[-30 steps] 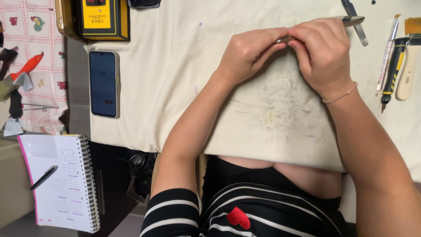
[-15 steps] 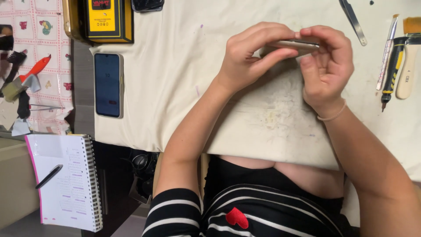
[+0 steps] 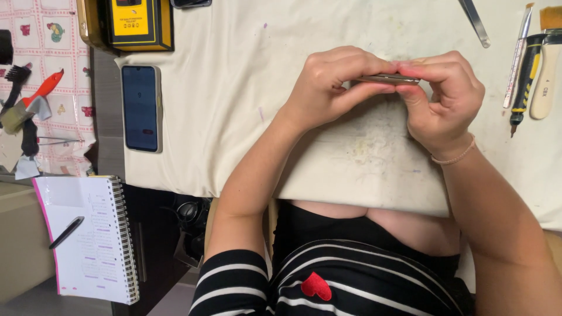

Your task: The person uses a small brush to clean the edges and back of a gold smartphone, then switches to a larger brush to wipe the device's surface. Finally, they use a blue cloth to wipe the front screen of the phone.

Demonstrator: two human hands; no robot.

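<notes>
Both hands meet above a cream cloth [image 3: 246,88] that covers the table. My left hand [image 3: 333,82] and my right hand [image 3: 442,96] pinch the two ends of a thin, flat metal piece [image 3: 383,78] held level between the fingertips. Most of the piece is hidden by the fingers. A stained patch of the cloth [image 3: 363,152] lies directly under the hands.
A dark phone [image 3: 140,108] lies left on the cloth, with a yellow-and-black box [image 3: 133,20] behind it. Metal tweezers [image 3: 475,22], a screwdriver [image 3: 525,73] and brushes [image 3: 547,64] lie at the right. A spiral notebook [image 3: 88,240] with a pen [image 3: 66,232] sits lower left.
The hands went from clasped together to holding the thin metal piece level between them, and the right hand shifted slightly further right; the piece now shows more clearly between the fingertips.
</notes>
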